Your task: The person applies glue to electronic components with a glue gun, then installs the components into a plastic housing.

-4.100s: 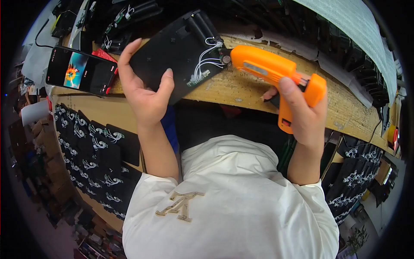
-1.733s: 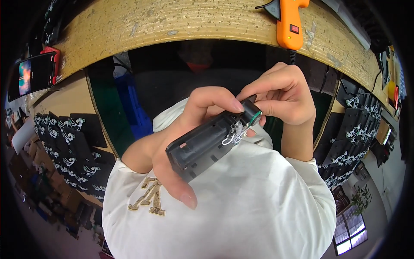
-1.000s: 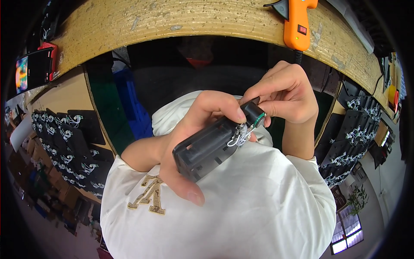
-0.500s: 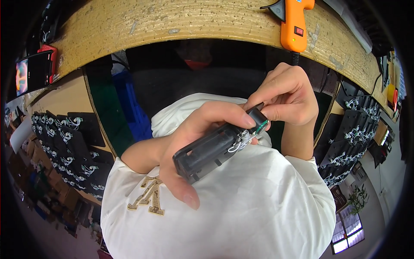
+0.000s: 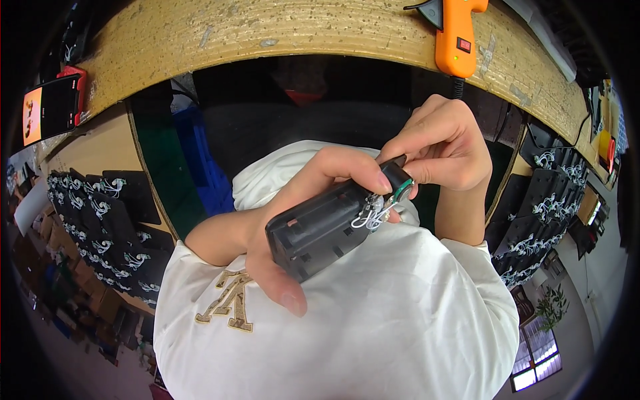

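A black plastic housing (image 5: 317, 230), long and box-shaped with slots along its side, is held tilted in front of my white shirt. My left hand (image 5: 313, 179) wraps round it, fingers over the top and thumb below. Thin white wires (image 5: 375, 215) bunch at its right end, beside a small green circuit board edge (image 5: 403, 191). My right hand (image 5: 452, 143) is closed in a pinch at that same end, by the black end piece (image 5: 396, 175). What lies between its fingertips is mostly hidden.
Ahead runs a worn wooden workbench (image 5: 267, 41) with an orange glue gun (image 5: 456, 50) on it. A phone (image 5: 50, 112) stands at the left in a red holder. Black parts with white wires are stacked at left (image 5: 100, 227) and right (image 5: 543, 207). A blue crate (image 5: 201, 160) sits under the bench.
The black housing has rolled slightly in my left hand, showing more of its slotted side. The white wires have shifted. My right hand stays pinched at the end.
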{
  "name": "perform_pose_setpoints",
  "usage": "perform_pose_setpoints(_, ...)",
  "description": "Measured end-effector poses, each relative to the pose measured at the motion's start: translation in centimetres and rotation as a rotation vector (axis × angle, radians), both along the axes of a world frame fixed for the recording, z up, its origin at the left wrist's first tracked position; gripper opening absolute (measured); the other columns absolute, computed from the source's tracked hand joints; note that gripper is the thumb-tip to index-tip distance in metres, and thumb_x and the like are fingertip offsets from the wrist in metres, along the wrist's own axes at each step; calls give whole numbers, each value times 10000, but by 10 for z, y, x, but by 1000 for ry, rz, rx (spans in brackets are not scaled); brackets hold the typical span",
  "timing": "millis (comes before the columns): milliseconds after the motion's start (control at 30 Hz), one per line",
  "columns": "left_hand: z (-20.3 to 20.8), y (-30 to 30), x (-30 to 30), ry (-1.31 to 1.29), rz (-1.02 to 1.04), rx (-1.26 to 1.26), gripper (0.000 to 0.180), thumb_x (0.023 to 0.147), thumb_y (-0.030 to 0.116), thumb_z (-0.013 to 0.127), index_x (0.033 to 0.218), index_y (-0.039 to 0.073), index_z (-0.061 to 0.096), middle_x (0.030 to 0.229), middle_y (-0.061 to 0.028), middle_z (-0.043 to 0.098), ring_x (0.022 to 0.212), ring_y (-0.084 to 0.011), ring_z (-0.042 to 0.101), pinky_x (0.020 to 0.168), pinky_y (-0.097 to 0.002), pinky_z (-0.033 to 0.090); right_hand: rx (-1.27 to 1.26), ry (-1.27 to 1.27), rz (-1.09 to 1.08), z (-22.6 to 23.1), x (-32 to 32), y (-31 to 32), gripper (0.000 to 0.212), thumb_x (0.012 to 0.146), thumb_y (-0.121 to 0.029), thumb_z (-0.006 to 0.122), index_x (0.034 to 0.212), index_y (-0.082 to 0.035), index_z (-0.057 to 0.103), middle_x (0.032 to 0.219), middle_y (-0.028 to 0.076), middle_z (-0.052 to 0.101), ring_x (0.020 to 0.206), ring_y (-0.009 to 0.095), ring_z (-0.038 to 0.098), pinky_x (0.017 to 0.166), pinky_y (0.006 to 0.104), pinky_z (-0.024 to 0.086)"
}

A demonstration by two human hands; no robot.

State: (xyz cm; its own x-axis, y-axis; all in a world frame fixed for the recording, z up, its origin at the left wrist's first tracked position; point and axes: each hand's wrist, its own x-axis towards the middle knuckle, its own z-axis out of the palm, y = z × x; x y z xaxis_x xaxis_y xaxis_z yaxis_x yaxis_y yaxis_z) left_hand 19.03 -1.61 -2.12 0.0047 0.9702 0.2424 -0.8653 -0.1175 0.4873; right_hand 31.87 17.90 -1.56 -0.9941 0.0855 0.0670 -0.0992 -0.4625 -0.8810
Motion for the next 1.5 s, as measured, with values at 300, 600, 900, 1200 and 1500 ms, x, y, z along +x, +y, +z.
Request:
perform_pose_setpoints(300,-1,1,5,-49,29,22,1126,618,439,912,1411,-47,278,1369,-225,400,1292,-306,469,1108,-471,415,37,17,15,0,0,3,306,744,187,630,1034,137,714,787,192,730,587,171,700,556,239,587)
perform_pose_setpoints(600,-3,-4,8,-82,37,5,1169,607,481,936,1417,-32,266,1386,-230,385,1290,-315,490,1107,-480,417,12,-11,-5,1,1,-1,299,748,161,643,1035,129,720,760,178,728,588,161,702,554,235,573)
perform_pose_setpoints(900,-2,-2,6,-106,46,6,1175,625,467,942,1429,-13,232,1407,-240,384,1302,-340,500,1114,-487,410,11,10,-67,-3,-1,-3,278,719,124,671,989,177,709,645,183,684,468,144,628,450,209,456)
perform_pose_setpoints(1200,9,-4,-6,-95,169,-391,1247,604,457,939,1456,118,94,1436,-279,417,1261,-416,534,1025,-526,482,436,-296,-551,30,-13,-31,262,768,136,677,1013,60,729,936,144,723,752,115,694,663,233,561)
perform_pose_setpoints(1500,-5,0,-3,-85,251,-63,1163,617,401,914,1447,84,163,1411,-236,438,1236,-322,551,998,-422,490,1032,184,-536,53,-16,-31,274,595,81,783,861,75,714,802,173,679,625,228,645,552,287,518)
